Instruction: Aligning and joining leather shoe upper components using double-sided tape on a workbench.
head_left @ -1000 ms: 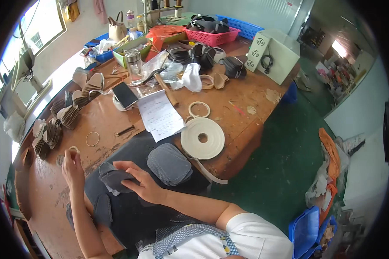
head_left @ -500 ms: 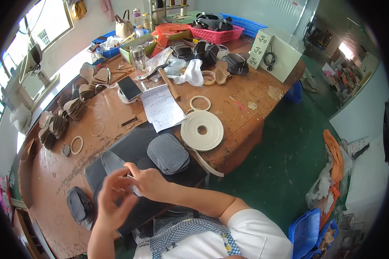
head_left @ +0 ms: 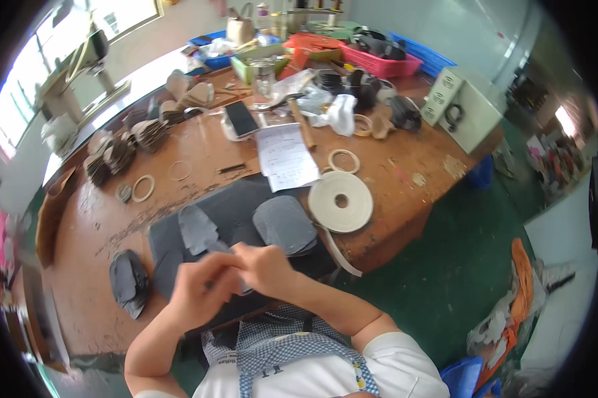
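Over the black mat (head_left: pixel 236 189) at the table's near edge, my two hands meet. My left hand (head_left: pixel 203 288) is closed, its curled fingertips touching my right hand (head_left: pixel 267 270), which is closed too. A bit of grey material (head_left: pixel 217 246) shows just beyond the fingers, and something pale peeks out below them; what the fingers grip is mostly hidden and blurred. Beyond the hands lies a tongue-shaped grey piece (head_left: pixel 196 227). To its right sits a stack of rounded grey pieces (head_left: pixel 284 225). Another dark grey stack (head_left: pixel 128 282) rests left of the mat.
A roll of white tape (head_left: pixel 357 207) lies right of the mat, its loose end hanging over the edge. Farther back are a handwritten sheet (head_left: pixel 287 156), a phone (head_left: pixel 240 119), a hammer (head_left: pixel 302 123) and a beige box (head_left: pixel 468 109). Bundles of cut pieces (head_left: pixel 150 134) line the left.
My left hand has gone from spread fingers to a closed grip against my right hand. The view has shifted, so the table sits farther right, and the tongue-shaped piece shows more fully.
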The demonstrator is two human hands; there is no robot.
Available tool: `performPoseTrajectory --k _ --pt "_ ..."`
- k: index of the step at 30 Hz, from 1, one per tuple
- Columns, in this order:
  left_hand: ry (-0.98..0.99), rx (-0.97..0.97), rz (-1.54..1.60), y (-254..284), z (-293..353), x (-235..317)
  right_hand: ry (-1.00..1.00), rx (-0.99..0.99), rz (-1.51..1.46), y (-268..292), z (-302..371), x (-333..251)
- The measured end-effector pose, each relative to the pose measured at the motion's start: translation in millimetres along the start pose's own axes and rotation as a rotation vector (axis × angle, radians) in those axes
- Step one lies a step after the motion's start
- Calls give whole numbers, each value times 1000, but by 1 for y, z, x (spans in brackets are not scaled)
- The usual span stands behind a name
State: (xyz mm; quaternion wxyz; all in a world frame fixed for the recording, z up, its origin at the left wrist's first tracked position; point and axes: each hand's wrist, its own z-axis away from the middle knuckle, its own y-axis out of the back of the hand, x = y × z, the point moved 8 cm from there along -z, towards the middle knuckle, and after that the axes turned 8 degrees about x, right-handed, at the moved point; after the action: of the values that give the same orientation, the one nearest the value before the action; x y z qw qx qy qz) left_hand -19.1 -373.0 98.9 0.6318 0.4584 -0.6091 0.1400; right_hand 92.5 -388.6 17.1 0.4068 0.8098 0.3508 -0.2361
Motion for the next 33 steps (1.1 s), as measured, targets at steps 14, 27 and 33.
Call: performPoseTrajectory --k 14,27,33 --pt "-426 -182 -843 -29 -6 31 196 -164 -44 42 -18 -9" --pt "-102 152 216 -30 -29 -40 -637 420 -614 143 2 118" --pt "300 193 231 -31 33 -112 -847 643 -96 283 -24 318"
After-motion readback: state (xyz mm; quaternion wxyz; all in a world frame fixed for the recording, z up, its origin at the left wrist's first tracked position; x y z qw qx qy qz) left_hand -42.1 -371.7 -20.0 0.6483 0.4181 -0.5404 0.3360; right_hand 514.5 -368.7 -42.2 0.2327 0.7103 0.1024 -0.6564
